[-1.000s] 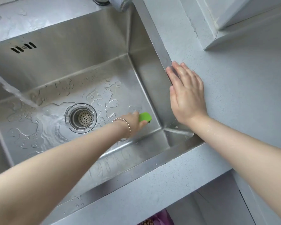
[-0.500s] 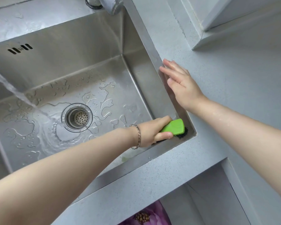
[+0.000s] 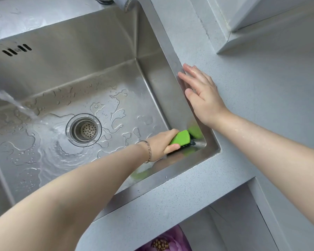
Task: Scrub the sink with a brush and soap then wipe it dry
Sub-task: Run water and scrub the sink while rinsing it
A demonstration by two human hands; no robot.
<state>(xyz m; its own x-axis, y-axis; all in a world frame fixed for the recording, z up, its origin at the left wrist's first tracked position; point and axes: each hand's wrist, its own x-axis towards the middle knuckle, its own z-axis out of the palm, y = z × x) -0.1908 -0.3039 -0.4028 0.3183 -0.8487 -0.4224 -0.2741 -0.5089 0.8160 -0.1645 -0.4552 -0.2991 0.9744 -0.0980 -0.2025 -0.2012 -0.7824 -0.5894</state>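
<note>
From the head view, the left hand [image 3: 161, 144] grips the green brush [image 3: 181, 138] in the sink [image 3: 101, 42], at the near right corner. The right hand [image 3: 201, 95] lies flat with straight fingers on the worktop [image 3: 261, 91] edge. Water runs; the wet handle could slip.

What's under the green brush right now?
Dark bristles show beneath the green brush, pressed into the near right corner of the sink. The left hand grips it; the steel directly underneath is covered.
</note>
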